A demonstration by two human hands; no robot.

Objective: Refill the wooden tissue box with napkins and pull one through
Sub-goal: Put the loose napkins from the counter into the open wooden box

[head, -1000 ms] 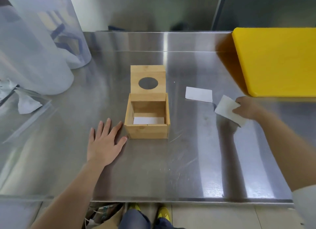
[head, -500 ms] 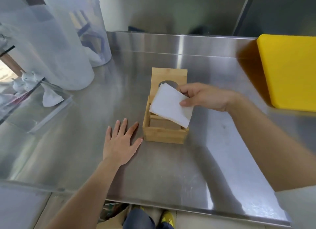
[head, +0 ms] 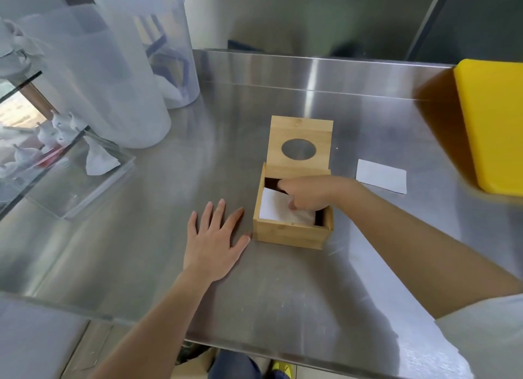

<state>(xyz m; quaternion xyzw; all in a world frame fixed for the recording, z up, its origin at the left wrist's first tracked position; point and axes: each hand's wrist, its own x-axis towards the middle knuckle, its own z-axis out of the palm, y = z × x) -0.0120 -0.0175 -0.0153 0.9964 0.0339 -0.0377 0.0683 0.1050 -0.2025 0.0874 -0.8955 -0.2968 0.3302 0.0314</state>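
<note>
Box (head: 291,233) sat open near the middle of the steel table (head: 169,194), its lid (head: 300,141) tipped up behind it, round hole facing you. This was the head view, the only one you had.

Your right hand (head: 307,194) reached in over the right wall of the box. Fingers were curled down onto a white napkin (head: 276,210) that lay inside, tilted, its left edge riding up against the left wall. Whether those fingers pinched the napkin or only pressed on it, you could not tell; the fingertips were hidden by the knuckles. Dark gap showed at the back of the box, behind the napkin.

Your left hand (head: 216,242) lay flat on the table, palm down, fingers spread wide, holding nothing. Thumb tip was just beside the box's lower left corner, perhaps touching it.

A second napkin (head: 381,175) lay flat on the table to the right of the box, apart from it, near a yellow board (head: 495,124) at the right edge.

Far left: two tall clear plastic tubs (head: 113,75), and a clear tray (head: 70,174) with crumpled white scraps in it. White sleeve (head: 486,322) showed at the lower right.
</note>
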